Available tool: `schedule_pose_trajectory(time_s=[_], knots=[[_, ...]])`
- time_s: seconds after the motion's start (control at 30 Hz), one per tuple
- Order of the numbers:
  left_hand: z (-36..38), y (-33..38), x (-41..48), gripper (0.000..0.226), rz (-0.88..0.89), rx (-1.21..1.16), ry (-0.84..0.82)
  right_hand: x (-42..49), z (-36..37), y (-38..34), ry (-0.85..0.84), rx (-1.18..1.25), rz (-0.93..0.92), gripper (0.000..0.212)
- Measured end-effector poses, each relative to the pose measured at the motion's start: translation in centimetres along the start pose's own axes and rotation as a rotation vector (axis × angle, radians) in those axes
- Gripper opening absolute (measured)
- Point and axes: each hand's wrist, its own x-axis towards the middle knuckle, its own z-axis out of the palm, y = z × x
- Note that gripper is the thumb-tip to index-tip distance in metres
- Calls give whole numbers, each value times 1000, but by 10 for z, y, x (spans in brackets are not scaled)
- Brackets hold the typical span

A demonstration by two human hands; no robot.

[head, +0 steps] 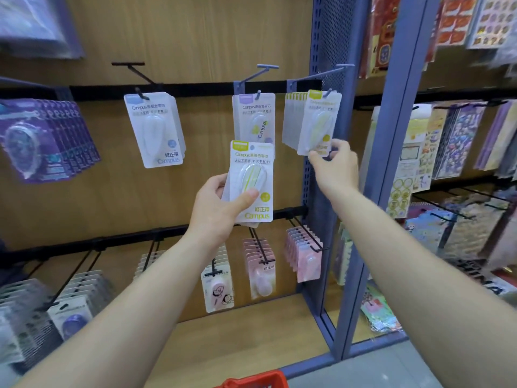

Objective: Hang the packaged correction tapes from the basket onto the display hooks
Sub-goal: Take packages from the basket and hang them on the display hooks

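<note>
My left hand [216, 207] grips a small stack of yellow-green Campus correction tape packs [253, 182], held upright in front of the middle hook. My right hand [334, 163] pinches the bottom edge of a yellow-green pack [319, 121] that hangs at the front of the right blue hook [327, 93], with several like packs behind it. A purple-topped pack [253, 116] hangs on the middle blue hook [258, 94]. A blue-topped row [154, 127] hangs on the black hook to the left. The red basket's rim [254, 381] shows at the bottom edge.
Pink tape packs [303, 253] and other packs hang on lower black hooks that stick out toward me. Purple packs [47, 141] fill the far left. A blue perforated upright [330, 51] divides off sticker racks [447, 141] on the right.
</note>
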Motion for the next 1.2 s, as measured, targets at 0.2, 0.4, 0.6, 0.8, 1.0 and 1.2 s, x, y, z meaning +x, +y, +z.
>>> schedule_pose_trajectory(time_s=[0.2,0.4,0.6,0.8,1.0,1.2], knots=[[-11,-9,-11,65,-27,18,37,-92,30,6,-545,452,68,22],[-14,-9,-15,47,-24,50,66,-82,23,10,-440,550,119,14],[-21,0,-1,30,-24,48,98,-28,-7,5,-145,549,47,15],[-10,12,13,30,7,53,79,21,-26,-19,-5,547,6,24],[-5,18,24,31,19,73,81,37,-22,-27,-32,495,53,16],[-5,18,27,27,19,74,75,47,-20,-25,-49,382,87,12]])
